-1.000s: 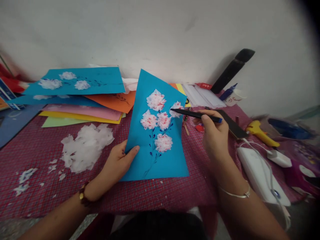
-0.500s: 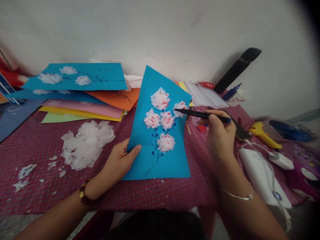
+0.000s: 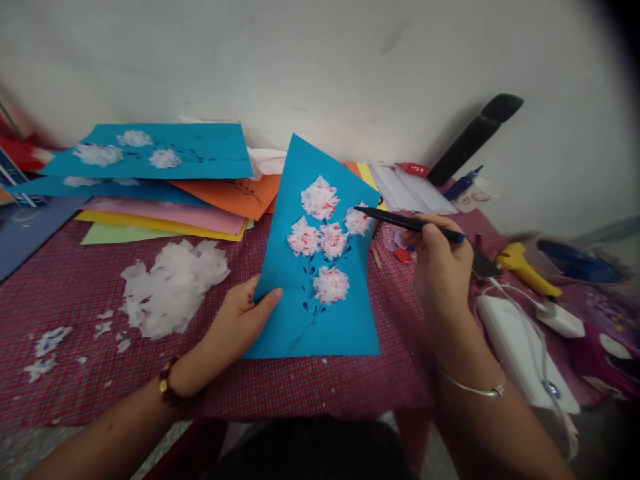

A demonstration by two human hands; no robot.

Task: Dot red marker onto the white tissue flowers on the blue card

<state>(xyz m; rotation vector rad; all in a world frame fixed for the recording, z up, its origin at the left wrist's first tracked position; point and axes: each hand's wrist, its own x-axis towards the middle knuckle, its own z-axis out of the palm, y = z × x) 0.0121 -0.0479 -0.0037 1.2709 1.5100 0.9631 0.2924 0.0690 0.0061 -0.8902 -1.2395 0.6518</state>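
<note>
A blue sheet of card (image 3: 345,333) stands tilted up in front of me, bearing several white tissue-paper flowers (image 3: 331,285) flecked with red and a drawn stem with dark blue leaves. My left hand (image 3: 245,320) grips the card's lower left edge, thumb on the front and fingers behind it. Between the fingers of my right hand (image 3: 443,267) is a black marker (image 3: 400,220) with a blue end. Its tip is at the rightmost flower (image 3: 358,220), near the card's right edge; whether it touches the paper I cannot tell.
Left of the card lies a heap of white tissue pieces (image 3: 173,287) with small scraps. Behind it are stacked coloured sheets, topped by another blue flower card (image 3: 220,150). At right are a yellow glue gun (image 3: 527,269), a white power bank (image 3: 520,353) and cables.
The marker's tip has risen slightly, from the left side of the rightmost flower to its upper part. My left hand keeps its hold on the card.
</note>
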